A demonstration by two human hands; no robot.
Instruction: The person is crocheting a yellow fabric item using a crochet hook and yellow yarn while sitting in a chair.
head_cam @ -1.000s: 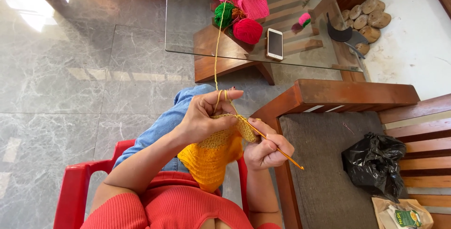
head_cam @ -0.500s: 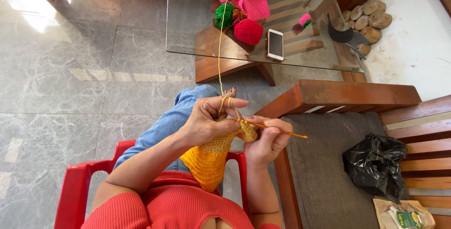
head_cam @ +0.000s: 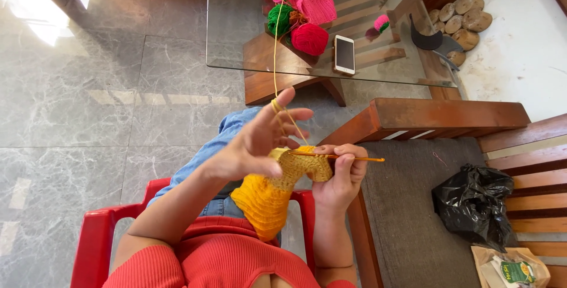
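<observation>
While grey marble floor (head_cam: 88,116) filled most of the head view, a glass-topped table (head_cam: 236,28) stood ahead, carrying balls of yarn (head_cam: 301,10) in red, green, pink and yellow beside a white phone (head_cam: 344,54). Nearer, the person sat on a red plastic chair (head_cam: 97,235) next to a wooden bench (head_cam: 437,114) with a black bag (head_cam: 472,205). A yellow crocheted piece (head_cam: 269,196) hung between the hands, already a sizeable panel, its upper edge at the hook and evidently unfinished. The left hand (head_cam: 254,143) had fingers spread, yellow strand (head_cam: 275,57) looped over the forefinger and pinching the work's edge. The right hand (head_cam: 339,173) was closed around the crochet hook (head_cam: 348,158).
</observation>
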